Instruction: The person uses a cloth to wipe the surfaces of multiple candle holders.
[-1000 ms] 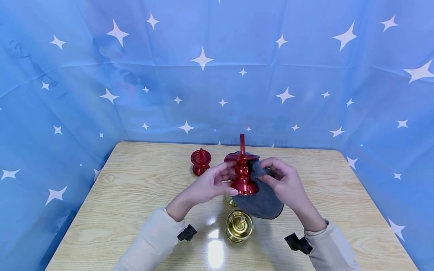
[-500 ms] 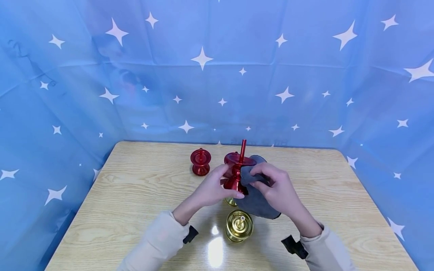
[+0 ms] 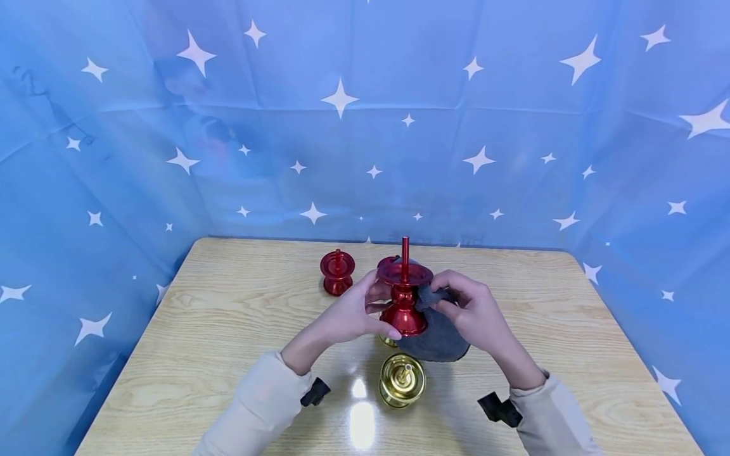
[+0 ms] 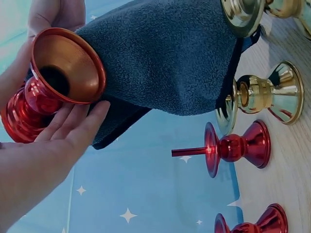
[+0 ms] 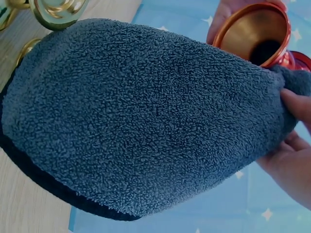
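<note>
A shiny red metal candle holder is held above the table, upright with its thin stem pointing up. My left hand grips its left side, thumb near the base. My right hand pinches a bunched part of a dark grey towelling cloth against the holder's right side. The rest of the cloth hangs below the fingers. In the left wrist view the holder's hollow base shows copper-coloured inside. The right wrist view has the cloth spread wide across it, the right fingers gripping its narrowed end.
On the wooden table, another red candle holder stands at the back left. A second one is mostly hidden behind the held one. A gold candle holder stands in front; another is partly covered. A blue star-patterned curtain surrounds the table.
The held candle holder tilted to the right half a second ago and is upright again, slightly lower than at first. The right hand moved left with the cloth, then back right.
</note>
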`<action>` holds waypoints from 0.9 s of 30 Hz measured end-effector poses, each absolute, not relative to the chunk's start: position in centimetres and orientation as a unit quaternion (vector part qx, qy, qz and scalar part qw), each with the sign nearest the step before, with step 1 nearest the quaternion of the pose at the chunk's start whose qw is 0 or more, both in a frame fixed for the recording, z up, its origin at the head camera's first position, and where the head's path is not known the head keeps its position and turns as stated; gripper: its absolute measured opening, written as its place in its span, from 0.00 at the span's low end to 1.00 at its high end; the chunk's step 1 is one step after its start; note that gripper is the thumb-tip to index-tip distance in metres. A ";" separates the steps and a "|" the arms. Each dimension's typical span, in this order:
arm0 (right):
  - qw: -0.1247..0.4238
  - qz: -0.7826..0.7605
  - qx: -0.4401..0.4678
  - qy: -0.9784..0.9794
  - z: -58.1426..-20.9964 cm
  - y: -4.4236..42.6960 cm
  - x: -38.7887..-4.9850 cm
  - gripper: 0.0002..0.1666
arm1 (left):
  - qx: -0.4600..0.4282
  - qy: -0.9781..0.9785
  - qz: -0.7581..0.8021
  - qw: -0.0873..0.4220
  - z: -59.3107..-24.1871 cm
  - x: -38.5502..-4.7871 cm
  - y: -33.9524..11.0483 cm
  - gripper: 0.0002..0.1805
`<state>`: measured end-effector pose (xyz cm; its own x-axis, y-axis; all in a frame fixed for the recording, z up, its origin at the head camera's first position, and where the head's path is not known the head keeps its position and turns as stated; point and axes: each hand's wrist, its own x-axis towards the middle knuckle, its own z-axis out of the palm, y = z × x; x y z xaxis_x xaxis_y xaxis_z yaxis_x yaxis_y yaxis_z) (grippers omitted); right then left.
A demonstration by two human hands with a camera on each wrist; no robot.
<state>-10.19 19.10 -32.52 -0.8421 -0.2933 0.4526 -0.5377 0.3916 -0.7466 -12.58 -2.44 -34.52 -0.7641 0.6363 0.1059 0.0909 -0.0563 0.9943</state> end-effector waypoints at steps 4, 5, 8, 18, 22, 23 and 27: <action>0.126 0.491 0.273 -0.818 -32.7 19.1 -10.2 0.19 | 0.257 0.658 0.676 0.208 -34.2 -12.5 -2.6 0.47; 0.126 0.491 0.278 -0.816 -32.7 19.0 -10.2 0.20 | 0.252 0.658 0.678 0.208 -34.1 -12.5 -2.7 0.45; 0.125 0.491 0.290 -0.812 -32.9 18.9 -10.2 0.21 | 0.240 0.656 0.685 0.207 -34.1 -12.6 -2.8 0.36; 0.136 0.462 0.315 -0.818 -33.3 19.0 -10.3 0.23 | 0.198 0.652 0.708 0.184 -34.2 -12.7 -3.1 0.35; 0.142 0.468 0.311 -0.815 -32.8 19.7 -10.5 0.23 | 0.193 0.646 0.717 0.176 -34.0 -13.0 -4.1 0.38; 0.146 0.471 0.307 -0.814 -32.5 20.0 -10.6 0.23 | 0.193 0.646 0.718 0.172 -33.9 -13.1 -4.4 0.39; 0.162 0.479 0.273 -0.818 -31.3 21.5 -10.8 0.21 | 0.172 0.657 0.719 0.146 -33.5 -13.7 -6.4 0.37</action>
